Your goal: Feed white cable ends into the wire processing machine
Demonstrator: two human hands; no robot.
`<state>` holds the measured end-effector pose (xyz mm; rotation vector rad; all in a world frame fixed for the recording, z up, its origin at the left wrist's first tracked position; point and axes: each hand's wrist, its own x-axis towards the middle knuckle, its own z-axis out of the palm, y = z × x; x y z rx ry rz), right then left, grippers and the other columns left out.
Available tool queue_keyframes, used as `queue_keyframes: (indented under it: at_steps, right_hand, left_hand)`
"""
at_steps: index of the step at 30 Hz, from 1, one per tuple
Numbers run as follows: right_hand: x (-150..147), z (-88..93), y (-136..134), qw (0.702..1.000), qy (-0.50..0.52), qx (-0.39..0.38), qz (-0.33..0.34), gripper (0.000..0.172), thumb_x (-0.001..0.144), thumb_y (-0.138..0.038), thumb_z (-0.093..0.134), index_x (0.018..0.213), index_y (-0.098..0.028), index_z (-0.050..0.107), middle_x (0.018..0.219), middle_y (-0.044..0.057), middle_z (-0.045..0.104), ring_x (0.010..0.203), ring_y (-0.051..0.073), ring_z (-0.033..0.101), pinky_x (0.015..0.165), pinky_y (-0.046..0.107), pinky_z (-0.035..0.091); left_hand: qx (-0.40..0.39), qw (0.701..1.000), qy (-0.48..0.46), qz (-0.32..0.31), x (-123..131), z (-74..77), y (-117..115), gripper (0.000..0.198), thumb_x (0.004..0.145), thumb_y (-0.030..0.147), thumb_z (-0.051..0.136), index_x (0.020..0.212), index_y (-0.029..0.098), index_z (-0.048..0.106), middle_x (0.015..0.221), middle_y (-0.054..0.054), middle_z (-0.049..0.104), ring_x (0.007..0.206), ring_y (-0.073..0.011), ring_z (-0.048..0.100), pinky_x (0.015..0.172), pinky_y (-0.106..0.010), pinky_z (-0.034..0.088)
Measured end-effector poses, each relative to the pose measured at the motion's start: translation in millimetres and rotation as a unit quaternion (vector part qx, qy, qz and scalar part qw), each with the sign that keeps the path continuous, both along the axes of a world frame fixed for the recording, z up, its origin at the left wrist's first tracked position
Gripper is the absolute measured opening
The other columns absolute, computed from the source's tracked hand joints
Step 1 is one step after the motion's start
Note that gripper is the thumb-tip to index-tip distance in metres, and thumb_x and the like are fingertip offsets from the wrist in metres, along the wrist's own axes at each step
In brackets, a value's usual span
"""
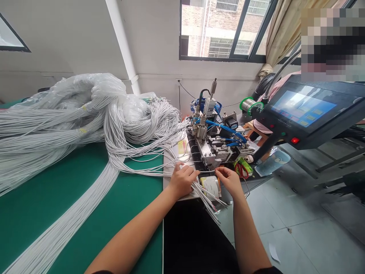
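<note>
1. Both forearms come in from the bottom edge, meeting at the front of a pale plate (171, 167) on the bench (57, 213).
2. Left hand (182, 179): curled shut round a bunch (205, 194) of white wires. The bunch's loose ends fan out down and to the right, past the plate's edge.
3. Right hand (229, 180): thumb and forefinger are pinched tight on a single thin wire (207, 172). That wire runs straight across to the left hand, just in front of the machine (212, 146).
4. Between the two wrists sits a small white item (211, 185), touching the bunch; what it is I cannot tell.
5. Just right of the right hand lie red-handled cutters (242, 169).
6. The machine stands right behind the fingers, all metal blocks and blue hoses, with a tall upright head.
7. Off to the left, the green bench carries huge hanks (57, 125) of white wire, looping in toward the machine.
8. Behind them lies a crumpled clear bag (94, 85).
9. To the right, a tilted touchscreen (303, 104) hangs on an arm, with a red button (294, 140) lit on its lower edge.
10. Further back are a spool (247, 104) with green flanges, then a dark fan (264, 85).
11. Farthest of all is the window (225, 28), showing a brick building outside.
</note>
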<state>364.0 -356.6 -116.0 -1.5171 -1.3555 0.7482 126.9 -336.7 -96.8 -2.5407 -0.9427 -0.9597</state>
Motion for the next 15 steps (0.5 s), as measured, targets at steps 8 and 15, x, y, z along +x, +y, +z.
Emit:
queue_keyframes:
  at_steps: [8,15]
  right_hand:
    - [-9.7,2.9,10.1,0.998,-0.047,0.019,0.034,0.029,0.08,-0.045,0.058,0.073,-0.017,0.061,0.066,0.003,0.059,0.062,0.017,0.052,0.058,0.027,0.04]
    - [-10.5,-9.4,21.7,0.994,0.057,-0.001,0.089,0.027,0.077,-0.042,0.06,0.065,-0.019,0.051,0.06,-0.004,0.044,0.058,0.013,0.04,0.056,0.025,0.032]
  left_hand:
    - [0.008,0.998,-0.041,0.04,-0.2,-1.9,-1.2,0.013,0.077,0.014,0.054,0.082,0.021,0.063,0.068,0.001,0.06,0.072,-0.0167,0.054,0.094,-0.042,0.026]
    - [0.002,0.997,-0.037,0.064,2.1,-1.8,-1.5,0.011,0.078,0.015,0.054,0.08,0.021,0.062,0.07,0.0,0.061,0.075,-0.0175,0.054,0.095,-0.045,0.025]
